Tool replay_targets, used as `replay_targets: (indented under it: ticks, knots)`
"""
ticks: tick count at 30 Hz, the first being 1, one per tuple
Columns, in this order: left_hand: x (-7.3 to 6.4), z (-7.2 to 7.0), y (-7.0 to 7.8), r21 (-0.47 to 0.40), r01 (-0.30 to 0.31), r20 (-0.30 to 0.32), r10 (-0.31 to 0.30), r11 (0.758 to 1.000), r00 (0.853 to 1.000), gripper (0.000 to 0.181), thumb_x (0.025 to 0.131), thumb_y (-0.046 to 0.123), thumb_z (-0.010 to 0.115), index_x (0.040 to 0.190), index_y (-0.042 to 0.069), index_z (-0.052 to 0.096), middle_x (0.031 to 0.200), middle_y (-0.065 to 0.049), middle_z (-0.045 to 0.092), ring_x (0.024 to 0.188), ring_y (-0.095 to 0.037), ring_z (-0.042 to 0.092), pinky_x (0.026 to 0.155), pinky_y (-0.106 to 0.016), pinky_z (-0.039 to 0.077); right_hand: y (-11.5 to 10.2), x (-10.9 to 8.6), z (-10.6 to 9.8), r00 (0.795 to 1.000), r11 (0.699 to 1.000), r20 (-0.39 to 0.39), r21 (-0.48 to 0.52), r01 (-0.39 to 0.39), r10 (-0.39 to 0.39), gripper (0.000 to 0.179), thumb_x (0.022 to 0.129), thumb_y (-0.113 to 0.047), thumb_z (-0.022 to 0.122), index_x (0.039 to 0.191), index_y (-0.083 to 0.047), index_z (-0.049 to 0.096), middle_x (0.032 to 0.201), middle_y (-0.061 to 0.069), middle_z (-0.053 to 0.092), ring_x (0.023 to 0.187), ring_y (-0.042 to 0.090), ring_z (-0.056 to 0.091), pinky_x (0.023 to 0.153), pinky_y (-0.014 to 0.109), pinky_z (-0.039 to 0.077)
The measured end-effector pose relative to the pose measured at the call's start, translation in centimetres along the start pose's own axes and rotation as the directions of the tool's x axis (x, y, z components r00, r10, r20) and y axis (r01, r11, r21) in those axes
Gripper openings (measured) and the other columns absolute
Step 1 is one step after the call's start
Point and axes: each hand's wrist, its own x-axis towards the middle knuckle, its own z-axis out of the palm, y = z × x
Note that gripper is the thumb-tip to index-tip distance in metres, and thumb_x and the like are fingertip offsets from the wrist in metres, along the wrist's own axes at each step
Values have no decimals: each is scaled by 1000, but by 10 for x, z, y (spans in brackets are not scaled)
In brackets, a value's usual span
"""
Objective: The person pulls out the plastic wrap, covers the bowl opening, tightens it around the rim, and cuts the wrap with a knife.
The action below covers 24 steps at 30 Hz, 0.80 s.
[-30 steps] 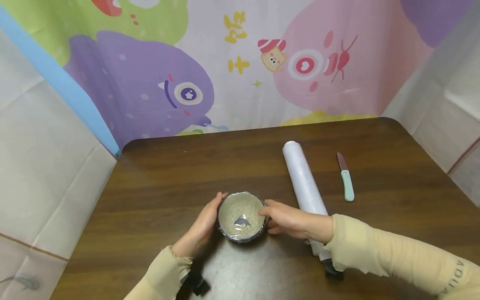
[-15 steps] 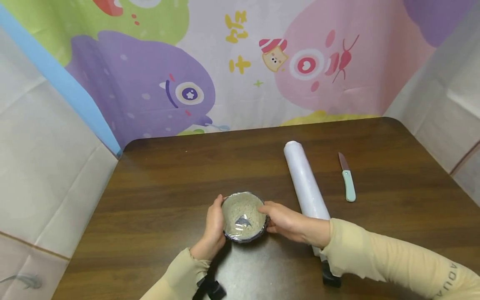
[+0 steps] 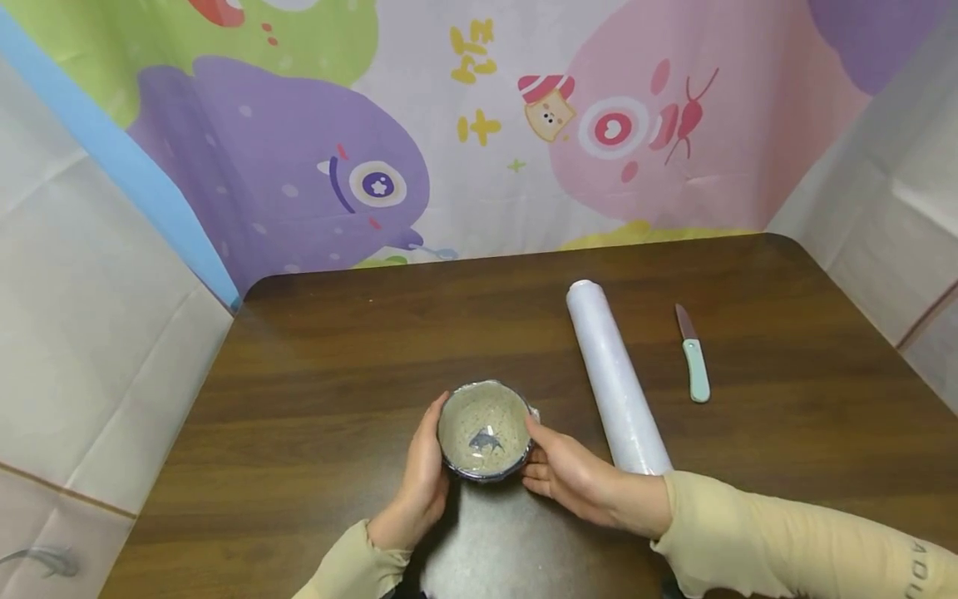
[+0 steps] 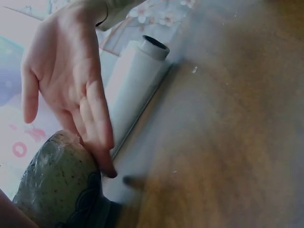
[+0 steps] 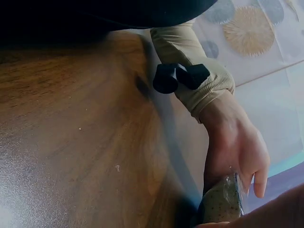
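Observation:
A small speckled bowl (image 3: 479, 408) with a dark rim and a blue fish drawn inside stands before me. Clear cling film (image 4: 45, 171) wraps it, glossy and wrinkled at the side. Along the bowl's left side lie the fairly straight fingers of my left hand (image 3: 421, 478); in the right wrist view the bowl partly hides them. My right hand (image 3: 580, 482) is at the opposite side, thumb by the rim. The left wrist view shows that right palm (image 4: 69, 71) with extended fingers touching the bowl and the thumb standing away from it.
Right of the bowl a roll of cling film (image 3: 617, 378) lies lengthwise, its near end behind my right forearm. Farther right is a small knife with a mint handle (image 3: 696, 370), blade pointing away. A cartoon curtain (image 3: 479, 191) hangs behind the brown table (image 3: 359, 341).
My left hand has moved right, closer against the bowl. The right hand has slid toward me along the bowl's side, its fingers loosening. A bit of film now shows at the right rim.

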Motion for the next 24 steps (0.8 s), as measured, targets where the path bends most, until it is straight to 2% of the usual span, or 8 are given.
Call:
replay_targets:
  ticks: [4, 10, 15, 17, 22, 24]
  knots:
    - [-1, 2, -4, -51, -7, -17, 6, 999, 1000, 46, 100, 25, 26, 134, -4, 35, 138, -20, 37, 130, -27, 30, 110, -37, 21, 0, 0, 1, 1000, 999, 3, 37, 16, -16, 66, 100, -35, 16, 136, 18, 2, 136, 44, 14, 128, 52, 15, 106, 54, 16]
    - [-3, 4, -8, -32, -30, -21, 30, 999, 999, 47, 99, 24, 26, 137, -4, 28, 139, -22, 33, 130, -30, 28, 110, -42, 19, -4, 2, 0, 1000, 1000, -19, 11, 6, -6, 65, 100, -36, 17, 137, 17, 5, 134, 45, 19, 126, 52, 19, 105, 54, 20]
    - [-5, 7, -10, -49, -33, -39, 31, 998, 999, 46, 98, 23, 27, 137, -3, 29, 139, -20, 34, 129, -30, 30, 109, -42, 21, -5, 3, -2, 1000, 1000, -28, 1, 14, -14, 65, 100, -37, 16, 137, 16, 5, 134, 44, 20, 126, 52, 21, 105, 54, 21]
    - [-5, 7, -9, -56, -33, -44, 30, 998, 999, 45, 98, 22, 28, 136, -2, 30, 139, -19, 34, 129, -29, 30, 109, -41, 21, -5, 3, -2, 999, 1000, -35, 6, 26, -26, 64, 100, -36, 17, 138, 13, 0, 134, 45, 20, 126, 52, 22, 104, 55, 21]
    - [-4, 7, -8, -72, -30, -48, 26, 997, 999, 45, 98, 21, 27, 136, -3, 30, 138, -20, 34, 128, -28, 30, 109, -40, 21, -3, 3, -3, 999, 999, -21, 5, 49, -49, 61, 100, -33, 18, 142, -7, -19, 136, 45, 10, 125, 55, 20, 104, 57, 19]
    - [-4, 8, -7, -83, -27, -47, 23, 996, 999, 45, 98, 22, 27, 135, -3, 30, 137, -19, 34, 128, -27, 30, 109, -40, 21, -4, 4, -4, 999, 999, -10, -15, 51, -51, 60, 100, -34, 17, 143, -10, -18, 137, 45, 7, 125, 56, 19, 104, 58, 18]
